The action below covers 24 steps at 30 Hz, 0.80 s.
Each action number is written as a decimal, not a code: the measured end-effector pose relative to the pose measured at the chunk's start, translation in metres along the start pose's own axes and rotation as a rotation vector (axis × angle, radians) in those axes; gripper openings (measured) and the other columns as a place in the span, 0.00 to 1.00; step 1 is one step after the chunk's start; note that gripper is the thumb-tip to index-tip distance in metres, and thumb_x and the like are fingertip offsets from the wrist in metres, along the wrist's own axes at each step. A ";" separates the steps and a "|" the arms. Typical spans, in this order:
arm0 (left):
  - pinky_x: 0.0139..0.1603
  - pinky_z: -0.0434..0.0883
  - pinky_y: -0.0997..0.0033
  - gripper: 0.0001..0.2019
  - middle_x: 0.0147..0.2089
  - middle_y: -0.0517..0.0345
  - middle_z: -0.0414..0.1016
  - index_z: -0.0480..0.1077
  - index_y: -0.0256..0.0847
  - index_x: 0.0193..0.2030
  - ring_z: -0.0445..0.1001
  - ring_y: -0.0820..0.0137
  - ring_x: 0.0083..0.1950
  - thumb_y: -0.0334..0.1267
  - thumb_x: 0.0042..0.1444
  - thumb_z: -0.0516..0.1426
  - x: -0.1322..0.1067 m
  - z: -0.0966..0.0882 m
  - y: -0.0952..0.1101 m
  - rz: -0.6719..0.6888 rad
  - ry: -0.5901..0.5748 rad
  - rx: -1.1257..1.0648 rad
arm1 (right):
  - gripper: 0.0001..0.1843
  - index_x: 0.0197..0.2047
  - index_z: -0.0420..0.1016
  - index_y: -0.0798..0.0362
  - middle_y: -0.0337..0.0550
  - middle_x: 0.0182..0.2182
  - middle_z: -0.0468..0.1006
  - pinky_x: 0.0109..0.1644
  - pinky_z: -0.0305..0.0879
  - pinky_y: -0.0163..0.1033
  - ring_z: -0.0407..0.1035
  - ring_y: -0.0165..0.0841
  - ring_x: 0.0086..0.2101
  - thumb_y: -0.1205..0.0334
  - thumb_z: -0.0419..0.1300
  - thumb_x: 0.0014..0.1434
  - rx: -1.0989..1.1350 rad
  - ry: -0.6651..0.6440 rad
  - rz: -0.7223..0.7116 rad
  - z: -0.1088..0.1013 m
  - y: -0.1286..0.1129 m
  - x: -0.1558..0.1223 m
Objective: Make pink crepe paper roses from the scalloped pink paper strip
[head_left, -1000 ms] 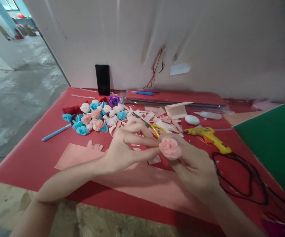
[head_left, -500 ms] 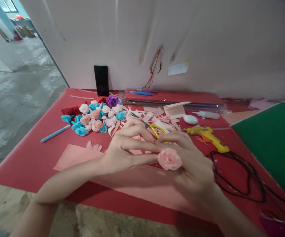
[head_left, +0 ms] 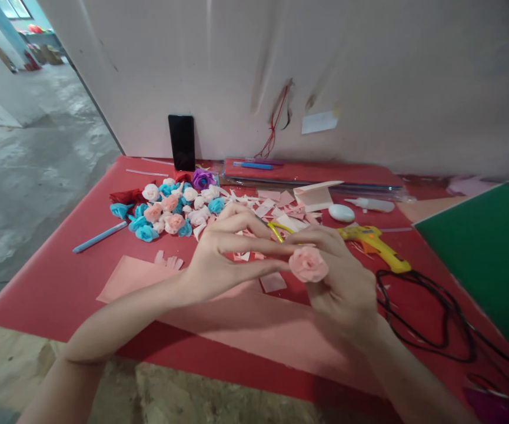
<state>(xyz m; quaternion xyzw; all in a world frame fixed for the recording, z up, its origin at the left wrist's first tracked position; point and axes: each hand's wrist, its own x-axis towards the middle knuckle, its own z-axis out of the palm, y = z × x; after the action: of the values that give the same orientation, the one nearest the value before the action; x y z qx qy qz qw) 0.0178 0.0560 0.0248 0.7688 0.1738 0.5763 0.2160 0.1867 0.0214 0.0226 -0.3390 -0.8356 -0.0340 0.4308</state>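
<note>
A pink paper rose [head_left: 309,264] is held between both hands above the table. My left hand [head_left: 228,253] pinches the rose's left edge between thumb and forefinger, its other fingers arched. Curled behind and under the bloom, my right hand [head_left: 346,277] grips it from below; its fingertips are partly hidden. Under the hands lies a large sheet of pink paper [head_left: 254,324]. Just beyond them are yellow-handled scissors [head_left: 276,231], partly covered, among pink paper scraps [head_left: 276,203].
Finished paper flowers [head_left: 166,206] cluster at the back left, beside a blue pen [head_left: 99,237]. A phone [head_left: 182,143] leans on the wall. A yellow glue gun [head_left: 380,246] with a black cord [head_left: 443,312] lies right, near a green board [head_left: 488,253].
Both hands have risen slightly with the rose, which has shifted a little up and to the right. A small pink paper piece on the table now shows beneath them.
</note>
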 end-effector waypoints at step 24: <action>0.49 0.54 0.58 0.08 0.35 0.54 0.70 0.74 0.41 0.32 0.63 0.64 0.42 0.37 0.57 0.54 -0.058 0.047 -0.051 -0.237 -0.963 0.493 | 0.14 0.23 0.67 0.52 0.38 0.20 0.73 0.25 0.61 0.34 0.69 0.30 0.23 0.68 0.51 0.60 0.013 -0.159 0.408 -0.008 0.013 0.009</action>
<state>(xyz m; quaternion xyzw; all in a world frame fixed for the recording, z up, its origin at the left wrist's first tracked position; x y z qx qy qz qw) 0.0461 0.0627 -0.0605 0.9485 0.2703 0.0735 0.1480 0.1963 0.0333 0.0315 -0.4997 -0.7814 0.0861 0.3638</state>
